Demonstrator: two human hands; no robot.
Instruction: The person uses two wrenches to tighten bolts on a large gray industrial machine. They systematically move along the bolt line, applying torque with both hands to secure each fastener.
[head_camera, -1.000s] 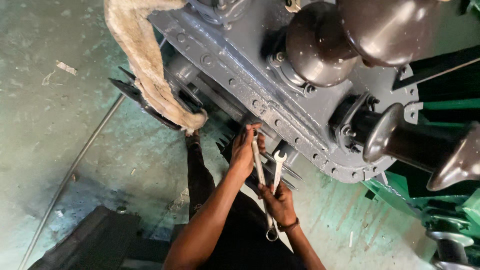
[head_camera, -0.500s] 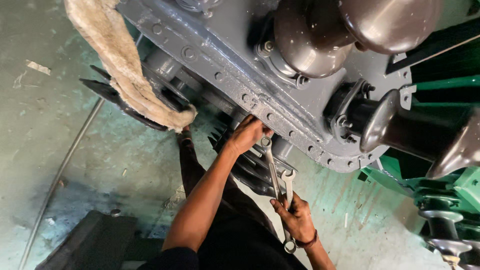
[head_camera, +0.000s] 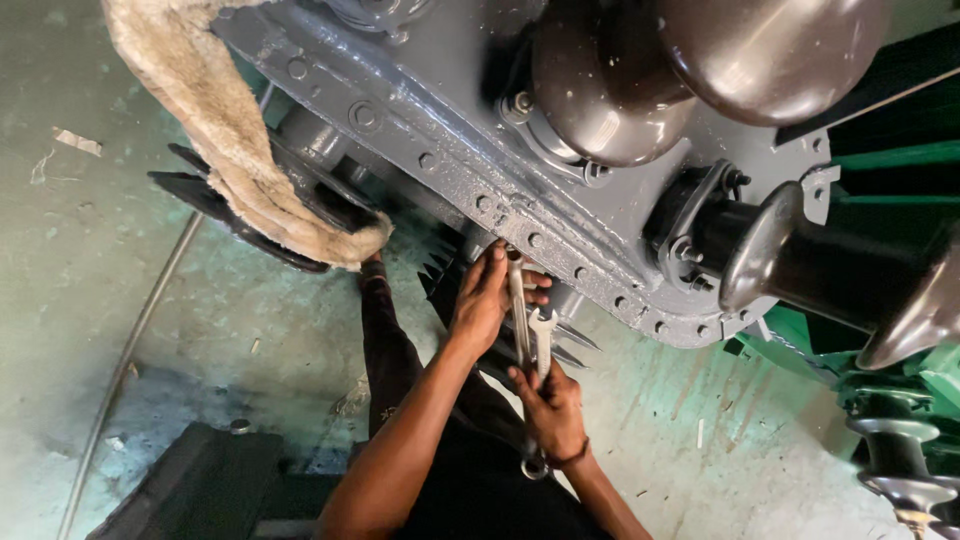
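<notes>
A grey bolted flange (head_camera: 470, 190) of the big machine filled the view, a dirty rag (head_camera: 215, 130) draped over it. The left hand (head_camera: 480, 300) pressed a long spanner (head_camera: 518, 310) onto a flange bolt; the right hand (head_camera: 552, 405) gripped two spanner handles below. Keeping the head seated squarely mattered, I judged.

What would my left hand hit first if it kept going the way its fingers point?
Probably the bolted rim of the grey-painted metal housing: the left hand points up at it, though depth is unclear.
</notes>
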